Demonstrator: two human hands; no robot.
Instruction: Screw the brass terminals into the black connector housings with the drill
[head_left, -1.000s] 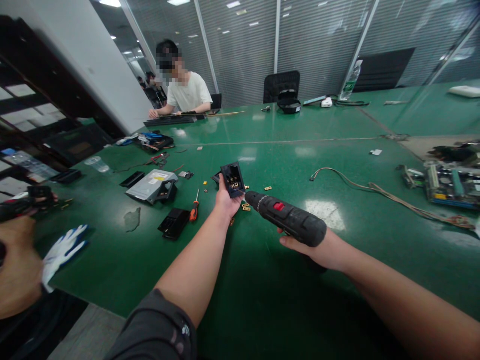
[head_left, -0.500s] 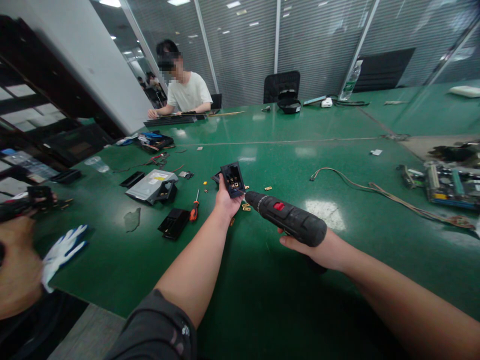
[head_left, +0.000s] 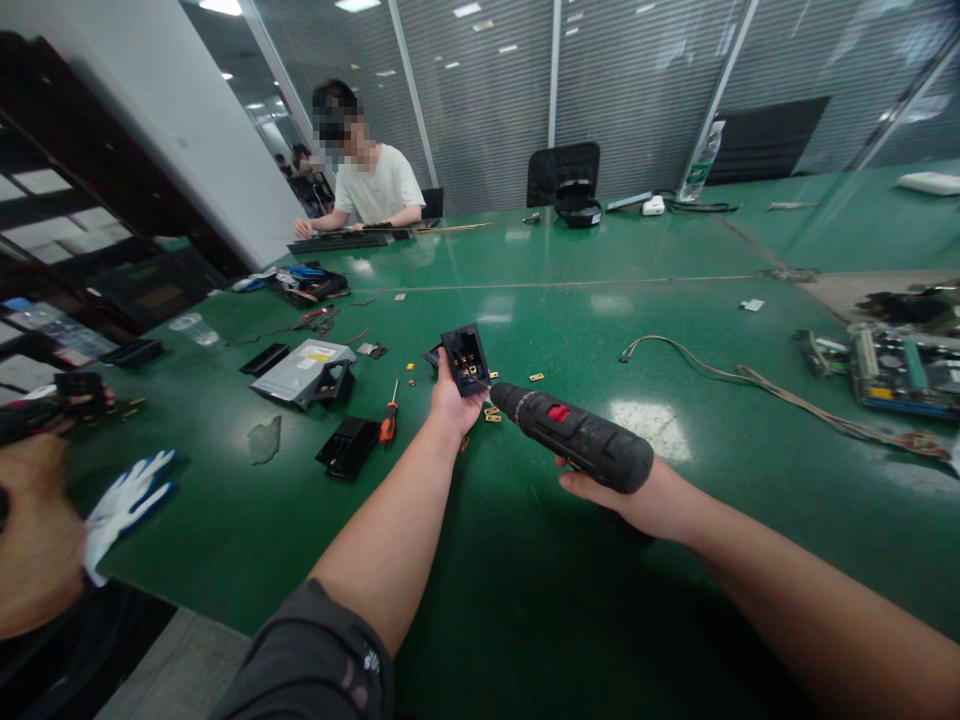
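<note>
A black plastic box (head_left: 465, 352) with brass-coloured metal pieces inside is gripped in my left hand (head_left: 452, 402), its open side facing me. My right hand (head_left: 637, 500) is wrapped round the handle of a black cordless drill (head_left: 574, 430) with a red switch. The drill's nose points left at the box, and its tip is at the lower right part of the box; whether it touches a screw is too small to tell. Beneath and beside the box lie several small brass plates (head_left: 493, 416). Left of my wrist is an orange-handled screwdriver (head_left: 388, 424).
Left of the screwdriver lie a black plastic part (head_left: 348, 447) and a silver disc drive (head_left: 300, 370). A white glove (head_left: 126, 505) is near a co-worker's hand (head_left: 34, 480). Cables (head_left: 750, 375) and a circuit board (head_left: 904, 365) lie right. Another person (head_left: 375, 185) sits across the table.
</note>
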